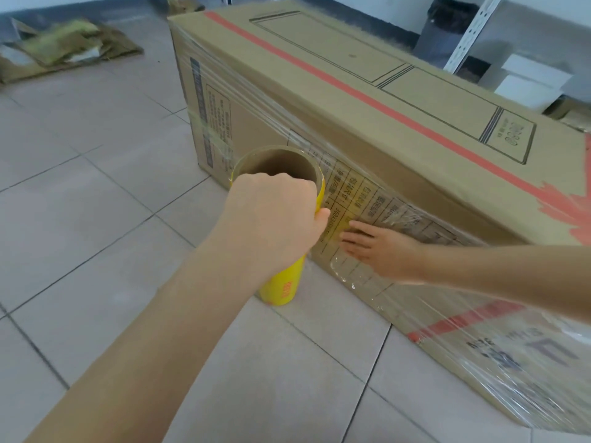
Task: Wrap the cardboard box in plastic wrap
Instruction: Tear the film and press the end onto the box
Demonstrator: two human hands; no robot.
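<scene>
Cardboard fills most of what we see: the long cardboard box (367, 100) lies on its side on the tiled floor (96, 219), its near face already glossy with plastic wrap (479, 340) from the far corner to the end nearest us. Our left hand (271, 215) is closed around the yellow roll (283, 282), fingers hooked over the rim of its open cardboard core, and we hold it upright just beside the box so that the film can leave it flat against the side panel. Our right hand (374, 246) is spread open, gripping nothing, palm pressed on the film over the printed table; we judge it is there to smooth the sheet and pin it while the roll pulls. Keeping the roll close looks deliberate, since a short span of film wrinkles less. Red tape (351, 94) runs along the top face, which shows no film. Flattened packaging (64, 49) lies well apart by the wall.
</scene>
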